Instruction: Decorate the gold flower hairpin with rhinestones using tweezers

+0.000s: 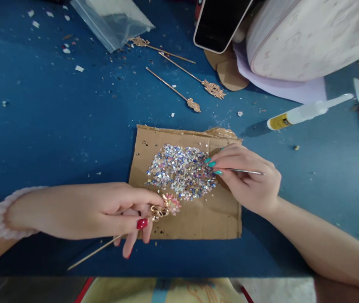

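"Holding anything, was the left hand [113,212]?"

"Yes, its fingers grasped a long gold metal pin [158,211] with a pink flower head, which hung above the flat brown cardboard sheet [204,225] on the blue counter [56,126]."

"And the right hand [251,179]?"

"Its fingers pinched a thin silver metal tool [244,171] beside the heap of small, glittering, multicoloured stones [179,170] on that cardboard."
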Available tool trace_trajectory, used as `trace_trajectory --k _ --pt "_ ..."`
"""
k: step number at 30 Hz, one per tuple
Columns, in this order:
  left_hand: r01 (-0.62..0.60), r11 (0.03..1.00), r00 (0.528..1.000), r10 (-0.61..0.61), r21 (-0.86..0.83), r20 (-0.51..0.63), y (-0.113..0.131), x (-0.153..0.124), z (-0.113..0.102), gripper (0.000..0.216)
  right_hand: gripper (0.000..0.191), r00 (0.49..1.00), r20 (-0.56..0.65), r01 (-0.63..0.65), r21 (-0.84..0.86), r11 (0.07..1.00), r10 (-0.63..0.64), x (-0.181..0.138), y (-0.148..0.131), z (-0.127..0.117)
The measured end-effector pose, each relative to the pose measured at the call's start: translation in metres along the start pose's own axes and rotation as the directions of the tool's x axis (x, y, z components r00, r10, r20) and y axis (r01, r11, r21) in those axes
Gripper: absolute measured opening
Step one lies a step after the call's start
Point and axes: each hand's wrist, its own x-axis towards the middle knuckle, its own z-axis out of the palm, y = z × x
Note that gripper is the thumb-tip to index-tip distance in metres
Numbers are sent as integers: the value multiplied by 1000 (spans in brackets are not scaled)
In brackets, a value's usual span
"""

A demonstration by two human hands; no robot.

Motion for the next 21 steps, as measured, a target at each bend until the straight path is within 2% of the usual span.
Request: trace_trajectory --k 9,21 --pt "-34 998 999 35 -59 19 1 1 0 54 19 1000 16 9 5 1000 -9 0 0 0" --pt "-6 996 1000 5 -91 -11 -7 -1 2 52 22 995 90 37 -19 999 -35 7 -5 1"
